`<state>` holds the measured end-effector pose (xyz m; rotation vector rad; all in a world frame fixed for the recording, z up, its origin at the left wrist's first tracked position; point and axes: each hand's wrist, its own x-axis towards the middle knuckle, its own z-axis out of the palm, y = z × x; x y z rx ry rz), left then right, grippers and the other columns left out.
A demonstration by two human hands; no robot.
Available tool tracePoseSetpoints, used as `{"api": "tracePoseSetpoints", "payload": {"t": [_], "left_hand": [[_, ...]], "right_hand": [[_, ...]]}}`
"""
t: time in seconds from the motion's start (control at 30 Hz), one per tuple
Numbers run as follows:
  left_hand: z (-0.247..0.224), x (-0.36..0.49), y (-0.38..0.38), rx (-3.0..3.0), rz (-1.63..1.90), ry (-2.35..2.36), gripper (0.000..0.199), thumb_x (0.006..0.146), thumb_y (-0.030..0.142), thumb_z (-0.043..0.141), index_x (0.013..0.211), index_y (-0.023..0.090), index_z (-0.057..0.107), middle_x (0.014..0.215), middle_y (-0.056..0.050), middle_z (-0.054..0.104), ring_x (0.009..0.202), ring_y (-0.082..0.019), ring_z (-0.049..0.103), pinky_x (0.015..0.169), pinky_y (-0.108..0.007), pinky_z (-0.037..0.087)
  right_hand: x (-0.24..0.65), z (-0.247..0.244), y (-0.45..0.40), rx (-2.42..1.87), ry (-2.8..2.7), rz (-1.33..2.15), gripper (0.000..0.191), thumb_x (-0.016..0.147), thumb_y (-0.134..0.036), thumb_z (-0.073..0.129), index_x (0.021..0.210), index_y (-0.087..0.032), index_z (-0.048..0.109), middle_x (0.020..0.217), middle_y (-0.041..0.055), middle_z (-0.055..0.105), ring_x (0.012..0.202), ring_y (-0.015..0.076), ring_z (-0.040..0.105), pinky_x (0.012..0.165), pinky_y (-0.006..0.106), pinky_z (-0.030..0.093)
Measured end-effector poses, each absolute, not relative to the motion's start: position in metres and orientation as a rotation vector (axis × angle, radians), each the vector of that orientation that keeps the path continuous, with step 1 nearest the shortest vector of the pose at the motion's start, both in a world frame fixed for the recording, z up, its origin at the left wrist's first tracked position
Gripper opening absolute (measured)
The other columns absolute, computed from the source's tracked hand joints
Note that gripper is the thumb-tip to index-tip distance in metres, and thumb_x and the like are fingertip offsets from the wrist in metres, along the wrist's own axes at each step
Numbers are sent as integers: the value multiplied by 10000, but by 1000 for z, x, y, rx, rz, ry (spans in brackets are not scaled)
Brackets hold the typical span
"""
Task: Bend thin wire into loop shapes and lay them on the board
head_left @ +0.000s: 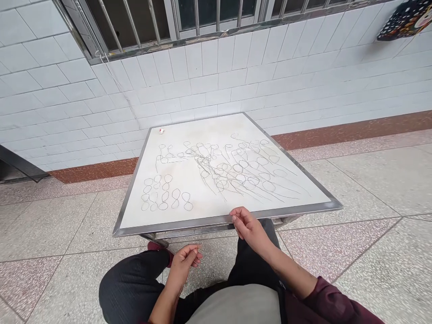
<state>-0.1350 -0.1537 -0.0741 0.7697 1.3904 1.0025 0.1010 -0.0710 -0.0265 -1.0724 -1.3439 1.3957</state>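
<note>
My right hand point(245, 225) is closed in a pinch at the near edge of a white table point(202, 130) with a metal rim. My left hand point(186, 262) is lower, over my lap, its thumb and fingers pinched together. Whatever either pinch holds is too thin to make out. Many thin dark wires with looped ends point(249, 180) lie in a loose pile on the middle and right of the tabletop. At the left front, several figure-eight wire loops point(165, 200) are laid in rows.
A small red and white object point(161, 131) sits at the table's back left corner. Behind the table is a white tiled wall point(236, 81) with a barred window point(195, 18). A dark patterned bag point(403, 20) hangs at the upper right. My legs are under the near edge.
</note>
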Motion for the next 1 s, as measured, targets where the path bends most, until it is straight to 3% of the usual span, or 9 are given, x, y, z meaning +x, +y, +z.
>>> {"api": "tracePoseSetpoints", "payload": {"t": [0.17, 0.3, 0.57, 0.8, 0.9, 1.0], "left_hand": [[-11, -121, -120, 830, 1196, 1347, 447, 769, 464, 678, 1145, 222, 664, 1007, -66, 717, 842, -155, 627, 741, -262, 453], [8, -104, -114, 744, 1421, 1248, 434, 770, 380, 707, 1167, 213, 657, 1042, -79, 708, 854, -148, 628, 776, -266, 459], [3, -93, -128, 608, 1577, 1219, 313, 741, 329, 740, 1012, 173, 721, 872, -62, 722, 741, -122, 604, 756, -271, 465], [10, -95, -137, 837, 1418, 1331, 250, 779, 350, 693, 970, 194, 736, 751, -21, 690, 723, -132, 587, 742, -268, 460], [11, -94, -140, 957, 1300, 1367, 240, 787, 361, 679, 951, 197, 743, 743, -22, 682, 733, -147, 589, 736, -276, 456], [11, -95, -142, 977, 1269, 1383, 240, 777, 362, 688, 940, 196, 745, 750, -29, 681, 746, -161, 594, 733, -283, 452]], "right_hand": [[85, -33, -86, -1000, -1911, 753, 124, 915, -196, 449, 989, -209, 547, 848, 53, 568, 679, 160, 536, 604, 291, 456], [78, -31, -92, -901, -2053, 607, 156, 911, -133, 425, 1000, -202, 531, 820, 56, 576, 712, 174, 556, 648, 306, 478], [66, -39, -103, -781, -2142, 836, 135, 918, -190, 469, 1034, -204, 538, 837, 54, 585, 735, 175, 553, 670, 317, 478], [58, -13, -77, -898, -1622, 1317, 303, 865, -355, 584, 1136, -225, 545, 1001, 62, 562, 790, 156, 543, 603, 270, 451], [52, 0, -66, -844, -1572, 1467, 262, 832, -384, 625, 1032, -216, 609, 872, 20, 574, 775, 144, 540, 675, 283, 442], [48, 4, -65, -813, -1499, 1618, 253, 811, -423, 646, 940, -206, 624, 722, -24, 549, 644, 111, 500, 616, 263, 412]]}}
